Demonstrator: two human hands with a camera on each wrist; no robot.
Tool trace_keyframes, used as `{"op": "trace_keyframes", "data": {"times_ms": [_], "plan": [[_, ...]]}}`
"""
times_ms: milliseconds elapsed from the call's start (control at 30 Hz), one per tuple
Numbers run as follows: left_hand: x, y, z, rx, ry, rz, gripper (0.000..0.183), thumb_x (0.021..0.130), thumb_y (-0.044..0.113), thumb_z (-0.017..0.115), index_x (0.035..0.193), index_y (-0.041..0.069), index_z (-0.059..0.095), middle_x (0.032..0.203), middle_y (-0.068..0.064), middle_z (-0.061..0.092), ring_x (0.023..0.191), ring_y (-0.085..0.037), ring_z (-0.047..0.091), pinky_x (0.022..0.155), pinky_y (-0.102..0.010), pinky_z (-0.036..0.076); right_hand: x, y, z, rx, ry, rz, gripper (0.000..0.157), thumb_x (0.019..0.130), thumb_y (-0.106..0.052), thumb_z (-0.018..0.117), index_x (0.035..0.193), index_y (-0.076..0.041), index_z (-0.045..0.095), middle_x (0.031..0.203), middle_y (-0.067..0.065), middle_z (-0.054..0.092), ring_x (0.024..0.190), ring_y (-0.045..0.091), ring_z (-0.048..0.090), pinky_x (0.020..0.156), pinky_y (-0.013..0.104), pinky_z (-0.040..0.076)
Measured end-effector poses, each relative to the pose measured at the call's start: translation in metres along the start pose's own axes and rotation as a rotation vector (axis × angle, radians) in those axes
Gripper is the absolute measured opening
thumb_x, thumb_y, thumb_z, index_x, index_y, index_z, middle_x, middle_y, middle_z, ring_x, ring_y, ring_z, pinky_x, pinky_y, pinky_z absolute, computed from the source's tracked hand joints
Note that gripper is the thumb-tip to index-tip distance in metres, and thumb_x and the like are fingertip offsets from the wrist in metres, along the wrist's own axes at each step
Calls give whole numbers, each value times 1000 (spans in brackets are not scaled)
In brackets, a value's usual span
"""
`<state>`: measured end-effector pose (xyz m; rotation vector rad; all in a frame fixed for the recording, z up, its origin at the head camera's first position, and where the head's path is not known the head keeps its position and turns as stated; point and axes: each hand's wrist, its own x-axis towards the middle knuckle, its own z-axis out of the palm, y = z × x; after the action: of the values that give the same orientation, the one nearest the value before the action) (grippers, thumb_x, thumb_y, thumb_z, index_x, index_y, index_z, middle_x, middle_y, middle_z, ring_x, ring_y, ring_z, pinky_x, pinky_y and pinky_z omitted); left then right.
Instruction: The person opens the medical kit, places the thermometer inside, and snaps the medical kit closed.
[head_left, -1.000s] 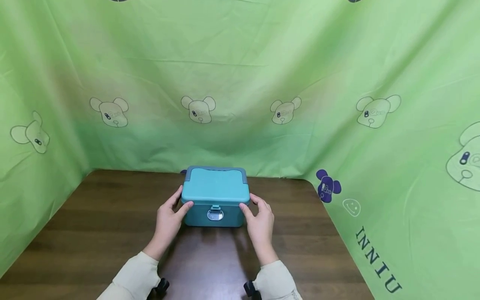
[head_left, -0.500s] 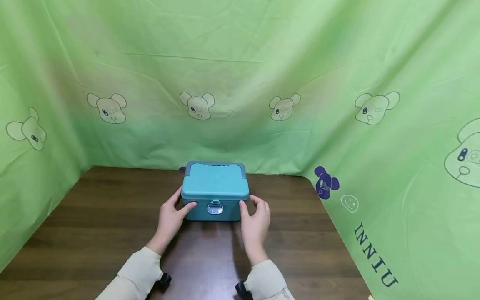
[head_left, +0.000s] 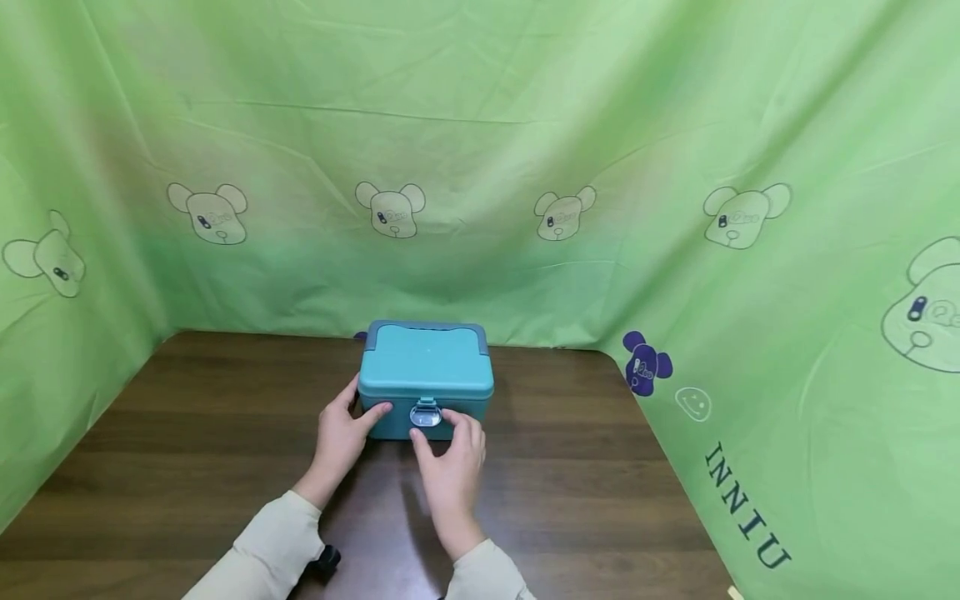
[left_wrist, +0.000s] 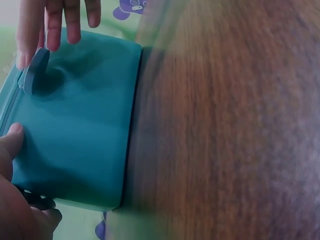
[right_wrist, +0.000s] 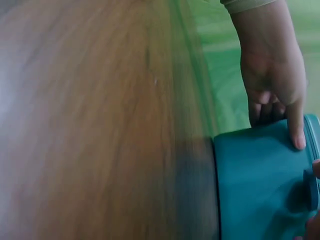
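A teal lidded box [head_left: 427,367] stands on the table with its lid down. On its front is an oval clear latch [head_left: 425,413], which sticks out from the wall in the left wrist view. My left hand [head_left: 339,442] grips the box's left side, thumb [right_wrist: 298,137] on the front wall and fingers round the corner. At the latch is my right hand [head_left: 452,475], its index finger by the right edge and its thumb below left. Its other fingers [left_wrist: 72,22] hang fairly straight, and contact with the latch is unclear.
The brown wooden table [head_left: 600,483] stretches round the box on both sides. A green curtain [head_left: 480,275] with bear-head prints hangs behind and beside it. A small pale object [head_left: 735,592] shows at the lower right table edge.
My right hand has left the box's right side and moved left to the front latch. The left hand keeps its grip. The box appears slightly higher in view along with the surroundings.
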<state>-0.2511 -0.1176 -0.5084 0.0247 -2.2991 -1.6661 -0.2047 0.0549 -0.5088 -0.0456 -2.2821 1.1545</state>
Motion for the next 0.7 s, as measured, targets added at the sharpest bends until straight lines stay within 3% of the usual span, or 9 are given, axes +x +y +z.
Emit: {"op": "trace_keyframes", "data": {"times_ms": [233,700], "plan": [[-1,1,0,9,9,-13,81,89,32,82,156,6,43,154,-16,51,144,-32,45,115,-52,41,-3,-3,14,-11,23,86,60,78,-36,91,124,-11,61,119,5,59,115,24,53,102,46,40],[-2,8,1,12,8,-73,79,91,27,80,157,6,40,155,-15,49,145,-32,44,115,-52,40,3,-6,29,-13,58,120,56,80,-41,88,115,-12,56,110,6,57,111,26,52,99,47,34]]}}
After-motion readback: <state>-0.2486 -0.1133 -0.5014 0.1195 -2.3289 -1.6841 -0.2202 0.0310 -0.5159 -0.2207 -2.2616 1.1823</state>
